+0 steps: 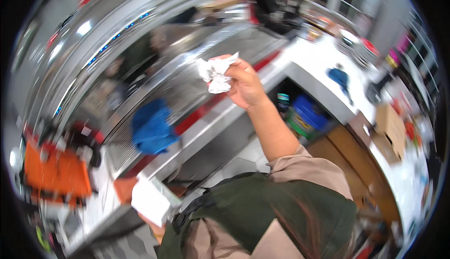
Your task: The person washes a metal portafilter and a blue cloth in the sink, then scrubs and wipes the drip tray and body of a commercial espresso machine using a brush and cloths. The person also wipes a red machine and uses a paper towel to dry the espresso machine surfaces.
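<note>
My right hand (245, 84) is raised over the espresso machine's metal top grate (186, 86), its fingers closed around a crumpled white paper tissue (216, 74). Low on the left, my left hand (155, 228) grips a white pack (151, 199), perhaps of tissues; most of that hand is hidden behind the pack and my dark green apron (242, 202). Between the two hands, a folded blue cloth (153, 127) lies on the left part of the grate, partly over its red front edge. Motion blur softens much of the scene.
An orange tray or mat (56, 171) lies at far left. To the right, the white counter (309, 58) bears a dark blue cloth (338, 77), stacked cups (365, 53) and a cardboard box (389, 132). A blue package (309, 111) sits in the open shelf beneath.
</note>
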Motion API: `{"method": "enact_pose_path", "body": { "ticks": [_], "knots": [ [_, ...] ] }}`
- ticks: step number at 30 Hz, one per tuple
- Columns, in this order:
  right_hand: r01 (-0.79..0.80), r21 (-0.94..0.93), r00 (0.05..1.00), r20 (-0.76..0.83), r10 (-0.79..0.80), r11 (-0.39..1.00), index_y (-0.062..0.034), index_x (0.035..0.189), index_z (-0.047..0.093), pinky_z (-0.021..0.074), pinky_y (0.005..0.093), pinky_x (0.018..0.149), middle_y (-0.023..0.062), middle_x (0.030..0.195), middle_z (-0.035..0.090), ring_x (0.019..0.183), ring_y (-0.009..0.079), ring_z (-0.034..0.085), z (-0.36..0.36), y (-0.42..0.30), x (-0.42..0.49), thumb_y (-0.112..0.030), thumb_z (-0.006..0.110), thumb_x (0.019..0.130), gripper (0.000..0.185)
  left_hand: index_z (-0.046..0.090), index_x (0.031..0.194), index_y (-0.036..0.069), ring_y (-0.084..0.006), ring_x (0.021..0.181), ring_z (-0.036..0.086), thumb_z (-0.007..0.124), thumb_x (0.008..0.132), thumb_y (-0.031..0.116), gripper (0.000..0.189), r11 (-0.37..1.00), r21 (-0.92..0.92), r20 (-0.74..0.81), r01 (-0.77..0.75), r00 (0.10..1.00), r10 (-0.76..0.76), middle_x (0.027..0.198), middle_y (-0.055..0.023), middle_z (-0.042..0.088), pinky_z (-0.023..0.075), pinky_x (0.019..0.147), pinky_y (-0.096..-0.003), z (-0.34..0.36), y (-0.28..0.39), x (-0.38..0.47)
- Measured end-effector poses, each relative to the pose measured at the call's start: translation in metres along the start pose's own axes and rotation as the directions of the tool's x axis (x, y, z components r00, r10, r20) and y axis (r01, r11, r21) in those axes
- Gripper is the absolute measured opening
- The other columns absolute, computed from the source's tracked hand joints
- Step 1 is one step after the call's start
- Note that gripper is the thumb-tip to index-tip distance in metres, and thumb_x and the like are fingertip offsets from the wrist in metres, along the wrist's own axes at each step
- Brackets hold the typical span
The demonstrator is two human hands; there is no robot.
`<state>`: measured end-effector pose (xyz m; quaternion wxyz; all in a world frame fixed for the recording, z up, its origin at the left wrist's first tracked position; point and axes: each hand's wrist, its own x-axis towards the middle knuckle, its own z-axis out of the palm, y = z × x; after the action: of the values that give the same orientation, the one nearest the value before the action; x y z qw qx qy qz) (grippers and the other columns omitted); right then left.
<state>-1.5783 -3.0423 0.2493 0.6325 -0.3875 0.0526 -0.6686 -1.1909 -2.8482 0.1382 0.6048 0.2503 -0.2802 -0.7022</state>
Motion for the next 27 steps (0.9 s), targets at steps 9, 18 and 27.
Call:
{"method": "enact_pose_path", "body": {
  "ticks": [9,18,27],
  "knots": [
    [-0.513,-0.809,0.430,0.048,-0.901,-0.288,-0.0054,0.091,0.071,0.0507,0.0352,0.075,0.0108,0.086,0.068,0.084,0.0234,0.065,-0.240,-0.222,-0.131,-0.007,0.066,0.081,0.012,0.035,0.147,0.008,-0.0328,0.128,0.047,0.039,0.092,0.059,0.075,0.976,0.215,0.346,-0.029,0.937,-0.048,0.144,-0.0184,0.042,0.0405,0.104,-0.0513,0.023,-0.026,0.022],
    [-0.578,-0.582,0.701,0.005,-0.713,-0.572,-0.0104,0.119,0.067,0.0413,0.0449,0.098,0.0132,0.127,0.059,0.121,0.0308,0.049,-0.241,-0.186,-0.111,-0.027,0.065,0.088,0.035,0.052,0.127,-0.002,-0.0258,0.101,0.066,0.057,0.092,0.014,0.039,0.843,-0.015,0.033,0.538,0.843,-0.537,0.115,-0.0139,0.065,0.0545,0.089,-0.0406,0.110,-0.077,0.097],
    [0.258,-0.962,0.962,0.247,0.119,-0.092,-0.0073,0.122,0.061,0.0515,0.0333,0.081,0.0158,0.112,0.065,0.096,0.0302,0.065,0.028,-0.018,-0.114,-0.023,0.076,0.080,0.047,0.041,0.129,0.004,-0.0212,0.104,0.064,0.061,0.090,0.002,0.044,0.976,0.147,-0.103,0.160,0.984,-0.146,0.116,-0.0104,0.059,0.0571,0.086,-0.0378,0.125,-0.099,0.097]
  ]
}}
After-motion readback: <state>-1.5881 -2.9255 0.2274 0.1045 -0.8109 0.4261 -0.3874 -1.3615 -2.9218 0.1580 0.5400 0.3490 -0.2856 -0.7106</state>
